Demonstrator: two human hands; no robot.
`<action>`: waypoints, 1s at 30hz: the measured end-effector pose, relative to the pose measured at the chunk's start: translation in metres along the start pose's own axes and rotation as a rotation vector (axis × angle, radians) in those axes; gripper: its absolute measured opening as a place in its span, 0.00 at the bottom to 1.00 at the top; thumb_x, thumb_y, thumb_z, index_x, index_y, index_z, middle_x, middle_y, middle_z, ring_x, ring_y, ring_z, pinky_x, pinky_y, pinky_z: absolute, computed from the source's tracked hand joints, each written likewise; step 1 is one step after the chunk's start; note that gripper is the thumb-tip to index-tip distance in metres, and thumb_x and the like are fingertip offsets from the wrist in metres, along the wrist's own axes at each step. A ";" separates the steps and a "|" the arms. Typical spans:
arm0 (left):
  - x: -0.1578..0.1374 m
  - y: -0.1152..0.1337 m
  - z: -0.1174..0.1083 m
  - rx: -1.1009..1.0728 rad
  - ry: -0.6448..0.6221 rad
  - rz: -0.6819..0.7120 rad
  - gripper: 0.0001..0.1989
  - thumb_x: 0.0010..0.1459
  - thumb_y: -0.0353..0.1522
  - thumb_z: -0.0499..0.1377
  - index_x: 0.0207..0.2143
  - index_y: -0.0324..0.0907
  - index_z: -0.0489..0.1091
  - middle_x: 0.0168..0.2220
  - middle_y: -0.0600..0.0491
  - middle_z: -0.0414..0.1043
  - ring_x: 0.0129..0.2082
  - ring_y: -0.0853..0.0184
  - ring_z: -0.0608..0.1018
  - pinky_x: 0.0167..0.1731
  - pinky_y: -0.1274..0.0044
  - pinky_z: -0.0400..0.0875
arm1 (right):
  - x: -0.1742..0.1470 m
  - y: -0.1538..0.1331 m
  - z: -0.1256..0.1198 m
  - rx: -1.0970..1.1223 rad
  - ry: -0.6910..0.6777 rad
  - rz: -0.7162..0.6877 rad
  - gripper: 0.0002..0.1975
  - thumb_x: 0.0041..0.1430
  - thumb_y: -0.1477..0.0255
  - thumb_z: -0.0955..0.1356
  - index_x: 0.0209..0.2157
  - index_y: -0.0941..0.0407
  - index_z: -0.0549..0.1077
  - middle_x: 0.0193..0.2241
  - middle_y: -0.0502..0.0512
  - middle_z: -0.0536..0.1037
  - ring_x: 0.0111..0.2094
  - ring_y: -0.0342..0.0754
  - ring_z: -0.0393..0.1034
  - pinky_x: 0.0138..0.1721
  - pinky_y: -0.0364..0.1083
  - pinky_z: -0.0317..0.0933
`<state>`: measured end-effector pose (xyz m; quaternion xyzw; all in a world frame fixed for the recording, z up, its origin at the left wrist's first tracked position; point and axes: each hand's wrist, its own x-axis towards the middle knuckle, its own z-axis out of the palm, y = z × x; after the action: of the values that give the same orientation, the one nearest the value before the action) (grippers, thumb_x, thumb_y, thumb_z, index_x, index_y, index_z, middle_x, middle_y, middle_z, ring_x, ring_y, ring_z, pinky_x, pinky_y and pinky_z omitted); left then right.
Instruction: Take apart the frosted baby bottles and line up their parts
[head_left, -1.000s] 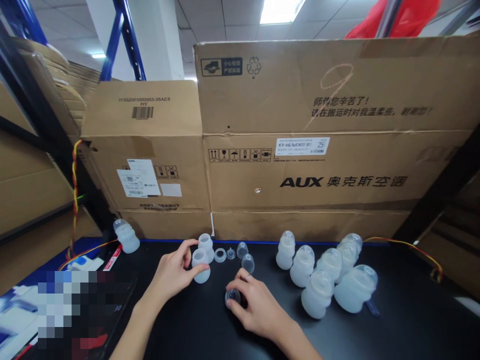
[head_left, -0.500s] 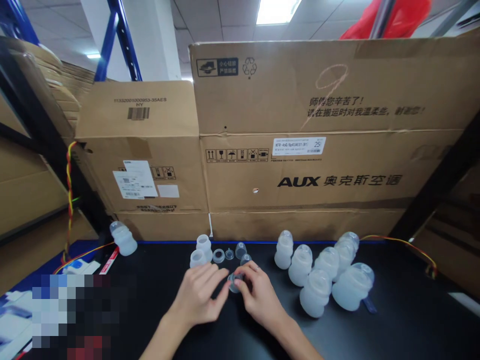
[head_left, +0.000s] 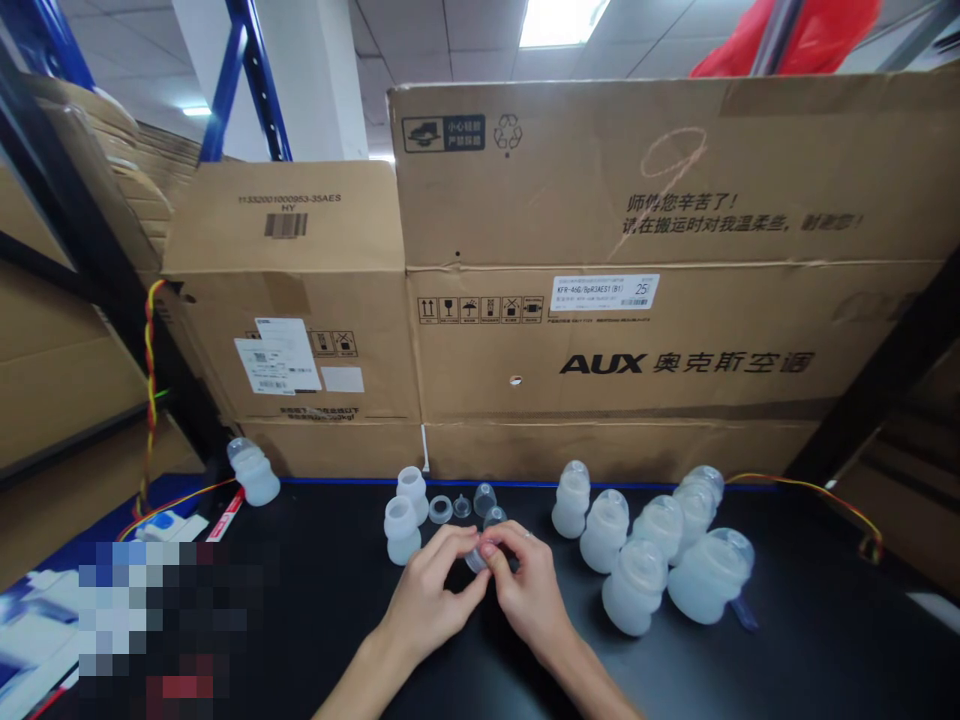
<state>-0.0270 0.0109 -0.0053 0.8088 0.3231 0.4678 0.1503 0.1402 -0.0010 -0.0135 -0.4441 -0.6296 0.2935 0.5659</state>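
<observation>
Over the black table, my left hand (head_left: 439, 590) and my right hand (head_left: 525, 585) meet at a small translucent bottle collar (head_left: 474, 561). The fingers of both hands are closed on its edges and hide much of it. Whether a nipple sits inside the collar I cannot tell. Just beyond the hands lie a loose collar (head_left: 440, 510), a nipple (head_left: 462, 505) and two clear domed caps, one cap (head_left: 485, 498) farther off and the other cap (head_left: 494, 517) near my right fingertips. Two open baby bottles, a front bottle (head_left: 403, 532) and a rear bottle (head_left: 412, 490), stand upright left of these parts.
Several capped baby bottles (head_left: 634, 588) stand at the right, with a blue strip (head_left: 744, 612) beside them. Another capped bottle (head_left: 255, 474) is at the back left, near a red-and-white marker (head_left: 226, 515). A tall cardboard wall (head_left: 615, 330) closes off the back.
My left hand has moved right and closer to my right hand, uncovering the front open bottle. The collar has shifted slightly right and is more covered by fingers. The view has shifted slightly.
</observation>
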 end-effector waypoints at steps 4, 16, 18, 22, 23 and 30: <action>0.002 0.002 -0.001 -0.073 0.006 -0.006 0.11 0.60 0.25 0.64 0.43 0.46 0.75 0.44 0.49 0.80 0.49 0.61 0.82 0.51 0.70 0.79 | -0.001 0.009 0.005 0.142 0.022 0.119 0.12 0.64 0.62 0.70 0.35 0.55 0.81 0.32 0.56 0.81 0.33 0.53 0.73 0.36 0.47 0.65; 0.002 0.006 -0.007 -0.112 -0.154 -0.115 0.13 0.59 0.25 0.63 0.46 0.44 0.74 0.39 0.51 0.73 0.37 0.67 0.81 0.39 0.76 0.80 | -0.003 0.020 0.014 0.264 0.210 0.272 0.24 0.60 0.48 0.70 0.31 0.57 0.74 0.24 0.51 0.75 0.22 0.47 0.68 0.23 0.44 0.65; -0.001 0.008 -0.006 -0.006 -0.158 -0.078 0.11 0.58 0.26 0.63 0.44 0.43 0.74 0.37 0.52 0.72 0.35 0.66 0.80 0.35 0.76 0.78 | 0.003 0.021 0.002 0.239 0.340 0.282 0.25 0.61 0.46 0.68 0.34 0.56 0.73 0.25 0.51 0.75 0.21 0.46 0.67 0.23 0.45 0.67; -0.002 0.011 -0.006 0.158 -0.097 -0.059 0.11 0.63 0.32 0.64 0.48 0.46 0.74 0.40 0.51 0.76 0.37 0.64 0.81 0.36 0.75 0.77 | 0.013 0.017 -0.024 0.154 0.456 0.250 0.25 0.61 0.48 0.71 0.42 0.56 0.75 0.34 0.56 0.80 0.32 0.52 0.74 0.35 0.48 0.71; -0.002 0.011 -0.006 0.192 -0.089 -0.077 0.11 0.64 0.33 0.64 0.49 0.48 0.74 0.42 0.51 0.77 0.39 0.63 0.82 0.37 0.75 0.76 | 0.013 0.016 -0.027 0.109 0.438 0.233 0.25 0.62 0.48 0.70 0.44 0.56 0.76 0.35 0.57 0.81 0.35 0.53 0.75 0.37 0.48 0.71; 0.006 0.011 -0.006 0.557 -0.301 -0.384 0.03 0.65 0.35 0.62 0.41 0.48 0.75 0.42 0.58 0.81 0.38 0.61 0.84 0.33 0.73 0.72 | -0.003 0.011 -0.009 -0.377 0.013 0.023 0.13 0.70 0.60 0.66 0.45 0.52 0.78 0.39 0.55 0.75 0.34 0.50 0.73 0.38 0.47 0.66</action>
<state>-0.0262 0.0065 0.0076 0.8030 0.5583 0.2010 0.0555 0.1517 0.0003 -0.0227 -0.5511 -0.6648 0.1739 0.4734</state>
